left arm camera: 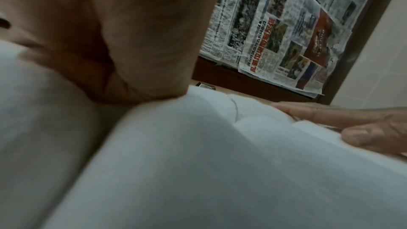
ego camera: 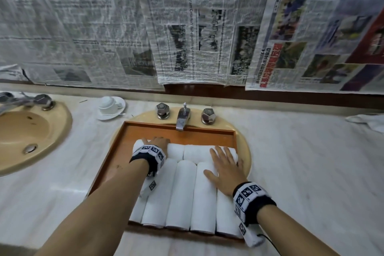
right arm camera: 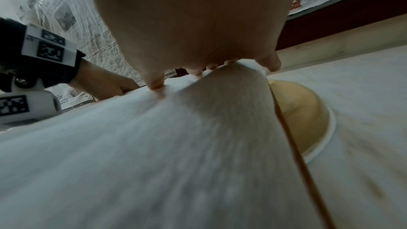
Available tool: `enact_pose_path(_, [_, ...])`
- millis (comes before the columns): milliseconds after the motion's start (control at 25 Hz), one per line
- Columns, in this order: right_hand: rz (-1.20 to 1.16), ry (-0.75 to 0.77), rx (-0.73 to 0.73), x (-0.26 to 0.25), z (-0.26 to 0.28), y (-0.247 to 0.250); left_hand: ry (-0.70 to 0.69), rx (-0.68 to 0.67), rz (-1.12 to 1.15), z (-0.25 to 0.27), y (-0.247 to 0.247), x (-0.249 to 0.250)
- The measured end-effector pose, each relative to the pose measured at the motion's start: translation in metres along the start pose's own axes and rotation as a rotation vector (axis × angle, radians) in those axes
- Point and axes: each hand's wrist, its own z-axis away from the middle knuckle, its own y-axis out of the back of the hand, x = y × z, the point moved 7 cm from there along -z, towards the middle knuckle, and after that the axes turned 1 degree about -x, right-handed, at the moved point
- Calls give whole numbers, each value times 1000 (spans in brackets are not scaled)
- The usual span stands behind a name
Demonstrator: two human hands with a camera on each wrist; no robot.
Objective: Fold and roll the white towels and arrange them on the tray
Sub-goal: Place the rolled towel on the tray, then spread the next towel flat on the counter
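Right hand (ego camera: 225, 169) is lying flat, fingers straight, on rolled towels (ego camera: 182, 195) running lengthwise up-frame; left hand (ego camera: 160, 143) is resting on crosswise rolls, fingers hidden.

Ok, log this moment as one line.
left hand pressing far-row towels | right hand flat on rolled towels | tray over sink

White rolled towels (ego camera: 185, 193), orange-brown tray (ego camera: 145, 131), tan sink (ego camera: 25, 129).

"Program Ceramah" headline readable sideways on newspaper (ego camera: 193, 33) beyond the fingers, Chinese headlines rightward too blurred to read
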Motion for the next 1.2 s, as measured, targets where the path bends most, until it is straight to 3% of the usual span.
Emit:
enact_pose_path(280, [5, -10, -46, 2, -3, -3, -19, -14, 49, 7, 3, 7])
enact_pose_path(440, [18, -11, -111, 4, -6, 2, 45, -8, 126, 26, 13, 12])
enact_pose_path(640, [-144, 25, -50, 25, 4, 33, 138, 342, 407, 84, 55, 57])
enact_pose_path(720, [-246, 65, 38, 51, 20, 57, 48, 399, 500, 96, 64, 111])
enact_pose_path(920, [-418, 18, 240, 196, 106, 108, -286, 416, 601, 111, 73, 336])
enact_pose_path(1040, [-466, -181, 342, 333, 175, 113, -456, 334, 578, 129, 63, 502])
enact_pose_path(1200, [-423, -602, 416, 509, 290, 83, -710, 183, 433, 169, 27, 702])
